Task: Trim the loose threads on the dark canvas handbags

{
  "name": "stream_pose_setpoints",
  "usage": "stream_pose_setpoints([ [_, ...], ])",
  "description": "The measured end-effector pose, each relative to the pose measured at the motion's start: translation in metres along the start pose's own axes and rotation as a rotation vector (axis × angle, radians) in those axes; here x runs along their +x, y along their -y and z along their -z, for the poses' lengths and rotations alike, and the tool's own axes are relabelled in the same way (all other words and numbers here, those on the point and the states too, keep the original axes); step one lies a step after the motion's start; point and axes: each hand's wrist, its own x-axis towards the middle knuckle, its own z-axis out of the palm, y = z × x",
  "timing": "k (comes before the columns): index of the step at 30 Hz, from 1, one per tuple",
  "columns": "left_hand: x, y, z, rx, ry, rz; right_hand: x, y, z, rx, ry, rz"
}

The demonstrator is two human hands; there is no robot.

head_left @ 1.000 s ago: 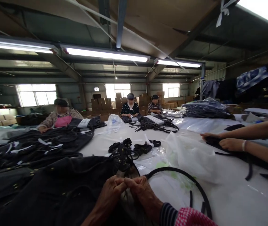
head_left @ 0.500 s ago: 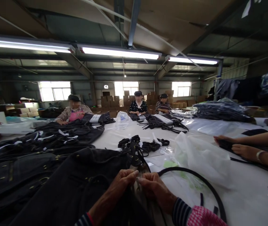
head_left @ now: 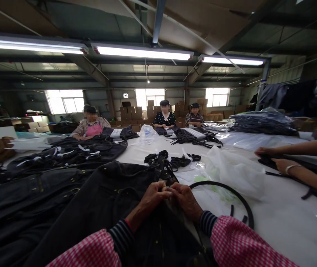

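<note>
Fingers of the left hand (head_left: pixel 154 194) and right hand (head_left: pixel 185 198) are curled narrow and meet tip to tip, pinching a small piece between them that is too hidden to make out. Both hands rest on the near edge of the dark black fabric bag (head_left: pixel 103 200), which lies flat on the white table (head_left: pixel 286 222) with its long axis running from the person away toward the left. Just beyond the fingertips sits a bundle of black straps (head_left: pixel 169 161). One thin black curved strap (head_left: pixel 231 194) arcs beside the right hand.
</note>
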Motion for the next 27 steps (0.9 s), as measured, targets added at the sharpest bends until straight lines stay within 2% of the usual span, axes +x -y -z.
stream_pose_setpoints([
  [4,0.0,-0.003,-0.002,0.192,-0.044,-0.006,0.007,-0.007,-0.003,-0.122,-0.076,-0.021],
  [11,-0.004,-0.012,-0.009,0.46,-0.134,0.005,0.016,-0.013,-0.01,-0.199,-0.045,0.053],
  [20,-0.005,-0.008,-0.017,0.574,-0.143,-0.098,0.017,-0.018,-0.015,-0.191,-0.046,0.065],
  [27,-0.006,-0.014,-0.01,0.552,-0.121,-0.065,0.016,-0.005,-0.013,-0.254,-0.073,0.022],
])
